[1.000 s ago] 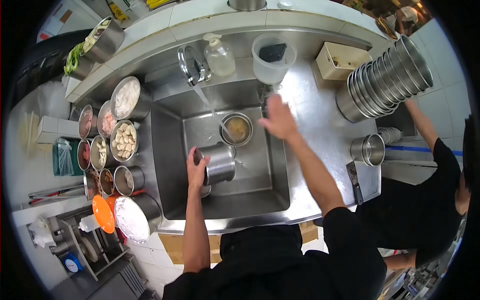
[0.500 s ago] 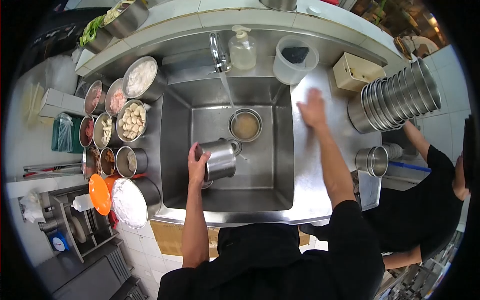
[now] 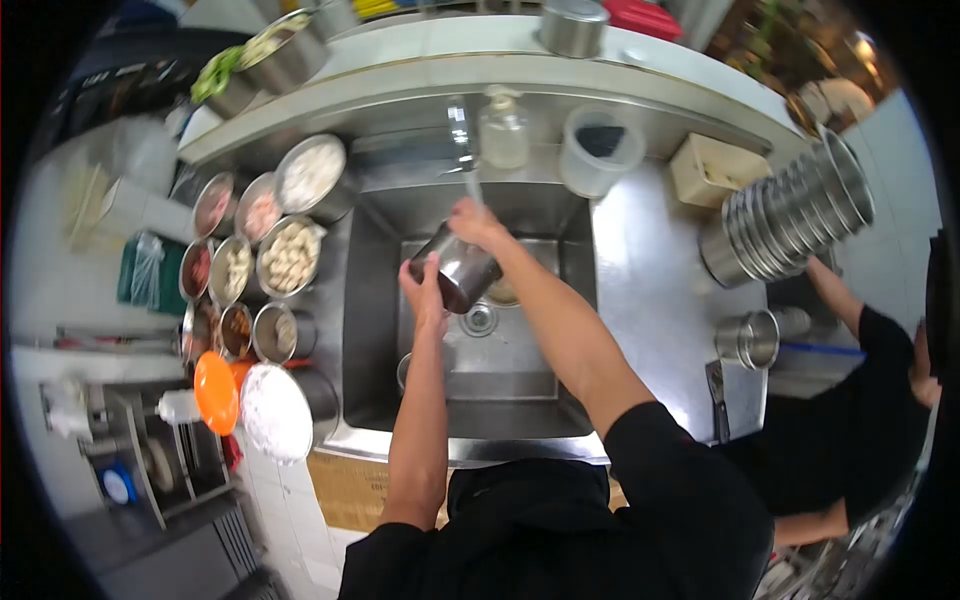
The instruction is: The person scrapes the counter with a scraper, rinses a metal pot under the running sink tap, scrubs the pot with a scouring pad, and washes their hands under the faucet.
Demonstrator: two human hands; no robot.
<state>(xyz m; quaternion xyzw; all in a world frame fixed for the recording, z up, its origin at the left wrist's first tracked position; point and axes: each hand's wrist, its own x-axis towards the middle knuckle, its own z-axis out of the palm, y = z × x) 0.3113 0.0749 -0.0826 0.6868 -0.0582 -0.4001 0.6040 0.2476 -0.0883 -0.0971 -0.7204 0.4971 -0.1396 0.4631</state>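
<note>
both hands meet on a steel pot (image 3: 462, 272) held tilted over the sink (image 3: 365, 330), just below the tap (image 3: 461, 128) and its thin stream of water. the left hand (image 3: 425, 290) wraps the pot's open end, fingers curled round the rim; the right hand (image 3: 474, 222) lies on top of the pot — whether its fingers are spread or pressed together i cannot tell, the frame is blurred. left of the sink stand steel tubs of ingredients (image 3: 290, 255), and a stack of steel bowls (image 3: 785, 225) leans at the far right, near another person's arm (image 3: 835, 285).
</note>
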